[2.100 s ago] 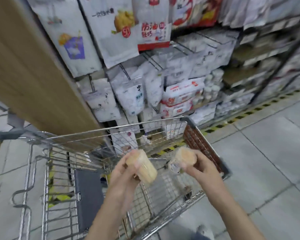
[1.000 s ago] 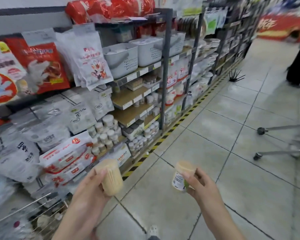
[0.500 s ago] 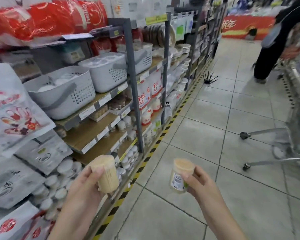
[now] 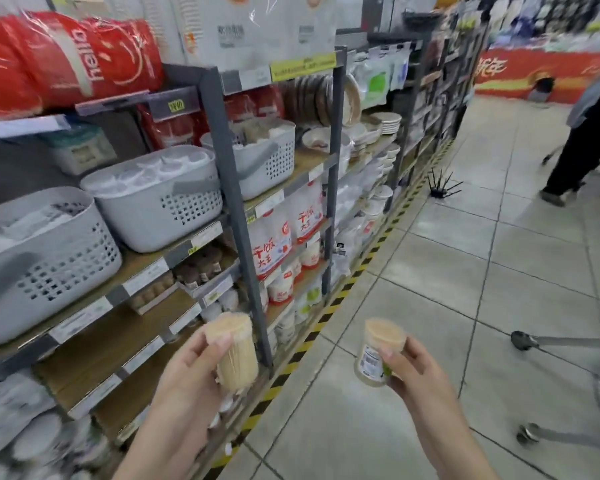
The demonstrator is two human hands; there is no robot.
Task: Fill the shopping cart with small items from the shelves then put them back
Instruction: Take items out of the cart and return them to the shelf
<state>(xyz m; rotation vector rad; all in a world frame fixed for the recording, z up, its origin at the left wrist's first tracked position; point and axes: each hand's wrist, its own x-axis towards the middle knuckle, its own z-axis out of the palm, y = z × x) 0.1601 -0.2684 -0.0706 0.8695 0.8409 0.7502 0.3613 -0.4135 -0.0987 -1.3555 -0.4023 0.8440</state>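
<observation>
Judging by the two jars in hand and the shelves alongside, this looks like the putting-back half of the task, with at least these two items not yet returned; the shopping cart itself is not clearly in view, so how many items remain cannot be told. The left hand [image 4: 187,372] grips a clear round plastic jar packed with pale wooden toothpicks [image 4: 232,351], its fingers [image 4: 219,341] curled round the top and side, holding it just in front of the grey metal shelving with wooden boards [image 4: 236,202]. The right hand [image 4: 416,372] pinches a second clear toothpick jar with a printed label [image 4: 378,351] over the pale tiled floor [image 4: 447,271], thumb against the lid edge. Both jars look rigid, smooth and light. On the shelves sit perforated white plastic baskets [image 4: 160,199], glossy red wrapped packs [image 4: 70,60] and soft white pouches with red print [image 4: 274,244].
</observation>
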